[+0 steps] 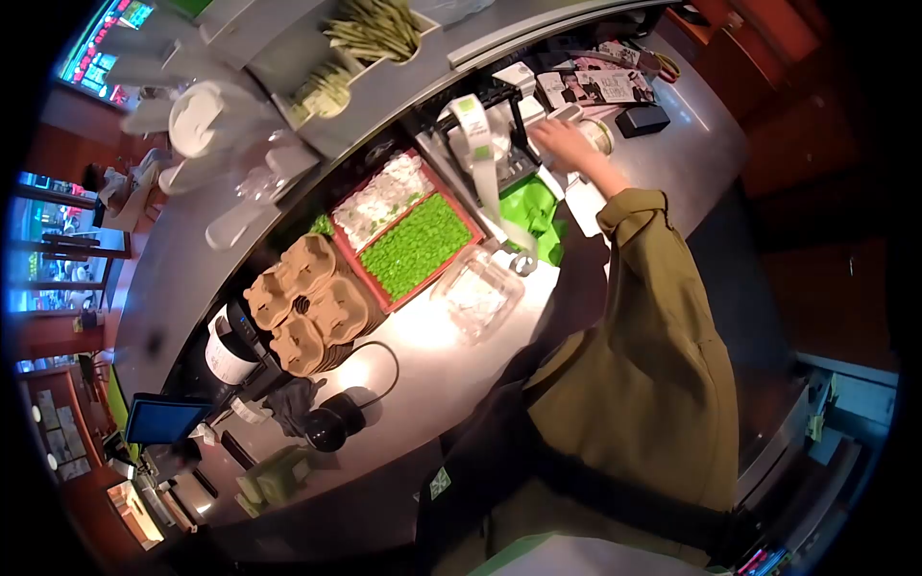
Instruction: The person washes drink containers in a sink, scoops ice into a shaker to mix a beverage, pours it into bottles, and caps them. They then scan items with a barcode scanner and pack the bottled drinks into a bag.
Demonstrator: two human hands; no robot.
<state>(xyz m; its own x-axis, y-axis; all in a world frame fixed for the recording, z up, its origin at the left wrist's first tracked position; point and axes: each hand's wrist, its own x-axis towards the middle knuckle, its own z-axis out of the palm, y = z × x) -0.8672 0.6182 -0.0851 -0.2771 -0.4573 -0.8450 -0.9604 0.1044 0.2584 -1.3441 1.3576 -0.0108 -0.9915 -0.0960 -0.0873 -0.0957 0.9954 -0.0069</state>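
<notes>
Olive cloth, rolled back into a cuff, makes up the sleeve (663, 278) slanting toward one o'clock over the metal desk (706, 125). Beyond it the right hand (565, 144) has its fingers loosely bent; whether they grip anything I can't tell, and of the two hands the left is out of sight. Just beside the knuckles, at three o'clock, is a pale round container (600, 136), partly hidden. I'd judge it light, fairly stiff and perhaps a little slick, best taken around its side with a gentle squeeze. At nine o'clock from the hand hangs a white label strip (477, 144) (its lower end curls); at seven lies a bright green sheet (531, 216), soft-looking and creased. Between two and three sits a black case (642, 122).
</notes>
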